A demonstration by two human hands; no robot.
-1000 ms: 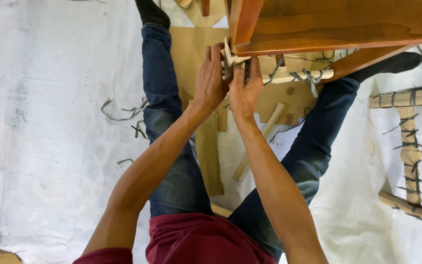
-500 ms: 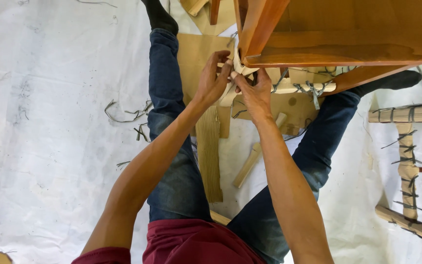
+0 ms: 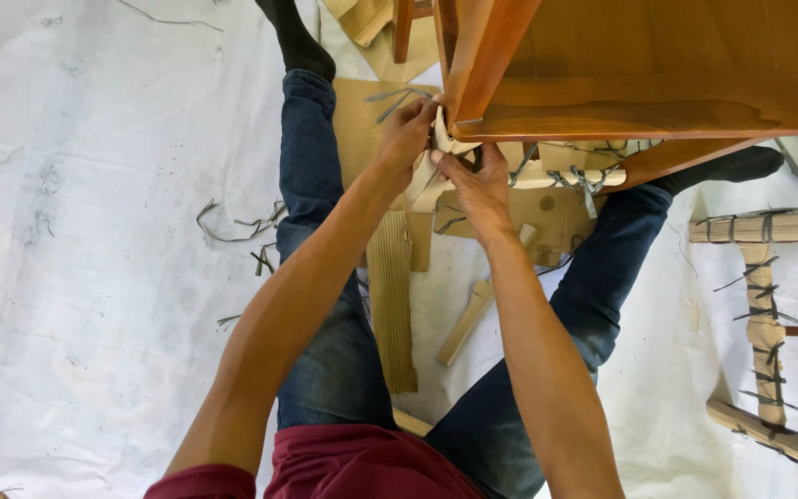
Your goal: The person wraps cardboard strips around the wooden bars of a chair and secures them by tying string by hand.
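- The wooden furniture piece (image 3: pixel 658 74) stands at the top right, above the person's legs.
- The left hand (image 3: pixel 405 134) and right hand (image 3: pixel 482 189) meet at its near corner, on the paper wrapping (image 3: pixel 436 152).
- A corrugated cardboard strip (image 3: pixel 392 296) lies on the floor sheet (image 3: pixel 76 277) between the legs.
- Wrapped frame parts (image 3: pixel 768 305) lie far right.

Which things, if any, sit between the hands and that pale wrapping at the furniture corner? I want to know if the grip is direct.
Nothing visible does. The left hand and right hand both already touch the pale wrapping at the corner of the wooden furniture; cardboard strips lie lower, on the floor sheet.
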